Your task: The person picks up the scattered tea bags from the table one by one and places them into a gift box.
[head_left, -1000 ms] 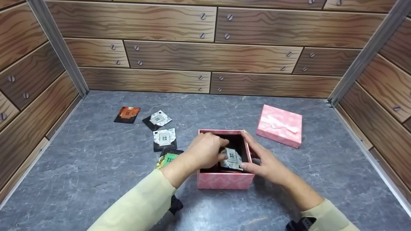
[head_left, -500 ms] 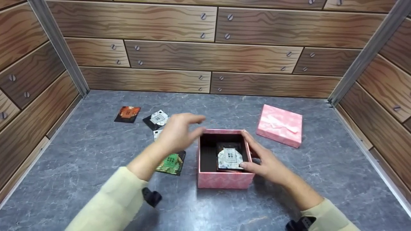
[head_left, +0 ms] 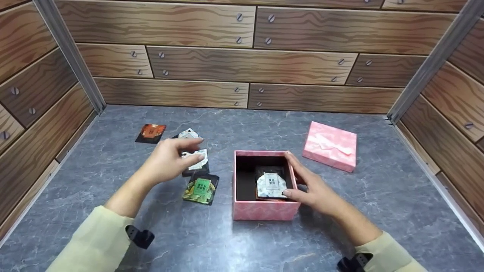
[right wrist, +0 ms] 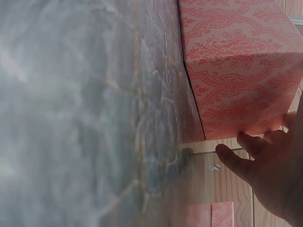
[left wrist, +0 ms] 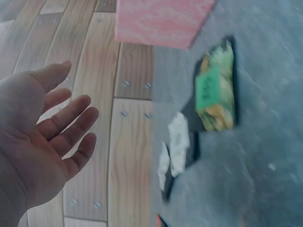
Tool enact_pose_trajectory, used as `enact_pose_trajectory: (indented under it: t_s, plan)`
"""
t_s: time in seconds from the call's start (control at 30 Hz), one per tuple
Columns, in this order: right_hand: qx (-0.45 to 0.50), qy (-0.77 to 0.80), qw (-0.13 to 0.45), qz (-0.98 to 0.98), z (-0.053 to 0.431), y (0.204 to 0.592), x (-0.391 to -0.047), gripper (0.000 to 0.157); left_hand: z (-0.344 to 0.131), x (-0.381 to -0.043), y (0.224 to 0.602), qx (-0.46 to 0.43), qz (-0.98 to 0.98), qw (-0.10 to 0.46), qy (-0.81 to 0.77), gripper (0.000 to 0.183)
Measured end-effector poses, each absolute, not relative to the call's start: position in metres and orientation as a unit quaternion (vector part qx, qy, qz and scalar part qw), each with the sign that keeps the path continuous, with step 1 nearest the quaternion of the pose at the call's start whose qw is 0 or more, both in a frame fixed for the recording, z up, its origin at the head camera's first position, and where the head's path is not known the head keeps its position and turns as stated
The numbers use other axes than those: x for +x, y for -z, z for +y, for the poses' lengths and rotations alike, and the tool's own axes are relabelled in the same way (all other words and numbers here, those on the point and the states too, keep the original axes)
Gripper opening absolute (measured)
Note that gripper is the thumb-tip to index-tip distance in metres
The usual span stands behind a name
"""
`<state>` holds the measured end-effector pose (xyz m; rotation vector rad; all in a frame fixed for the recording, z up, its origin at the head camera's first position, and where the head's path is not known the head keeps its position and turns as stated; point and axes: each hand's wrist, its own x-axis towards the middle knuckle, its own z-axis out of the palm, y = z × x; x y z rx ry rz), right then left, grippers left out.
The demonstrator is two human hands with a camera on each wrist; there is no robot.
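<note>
Pink box (head_left: 264, 211) stands upright on the grey marbled bench (head_left: 234, 249), open at the top, dark inside. Pink lid (head_left: 329, 146) with a pale bow lies beyond it to the right, apart. Right hand (head_left: 310, 187) grips the box's right wall: thumb over the rim, other fingers along the outside. Left hand (head_left: 168, 158) raised above the bench, left of the box, wide, thumb apart from loosely bent fingers, palm bare.

Within the box, toward its right side: white-patterned sachet (head_left: 271, 185), reddish edge showing beneath. Outside, left of the box: green sachet (head_left: 201, 189), its far edge meeting nearer white sachet (head_left: 201, 166); farther white sachet (head_left: 189, 134), partly hidden by the left hand; orange-and-black sachet (head_left: 151, 133) farthest left.
</note>
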<state>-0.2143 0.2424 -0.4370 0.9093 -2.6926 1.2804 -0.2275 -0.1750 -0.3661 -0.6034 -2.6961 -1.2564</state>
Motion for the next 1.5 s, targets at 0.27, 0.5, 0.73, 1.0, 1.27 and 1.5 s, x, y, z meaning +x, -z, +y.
enact_pose_trajectory:
  t_s: [0.27,0.5,0.73,1.0,1.27,1.5]
  plan:
    - [0.292,-0.41,0.014,-0.864,0.244,0.436,-0.215,0.097,-0.19,-0.224,0.391,-0.189,-0.886,0.015,0.422,0.06]
    - [0.289,-0.406,0.016,-0.867,0.246,0.438,-0.215,0.097,-0.193,-0.22,0.415,-0.195,-0.886,-0.007,0.42,0.063]
    - [0.294,-0.416,0.014,-0.86,0.245,0.439,-0.215,0.097,-0.195,-0.216,0.433,-0.187,-0.887,-0.035,0.421,0.068]
    - [0.301,-0.417,0.01,-0.858,0.243,0.44,-0.216,0.096,-0.197,-0.211,0.446,-0.176,-0.895,-0.03,0.408,0.067]
    - [0.304,-0.41,0.018,-0.86,0.243,0.439,-0.216,0.097,-0.19,-0.211,0.45,-0.17,-0.912,-0.007,0.374,0.069]
    - [0.301,-0.412,0.019,-0.86,0.242,0.439,-0.215,0.097,-0.183,-0.213,0.454,-0.17,-0.922,0.009,0.346,0.071]
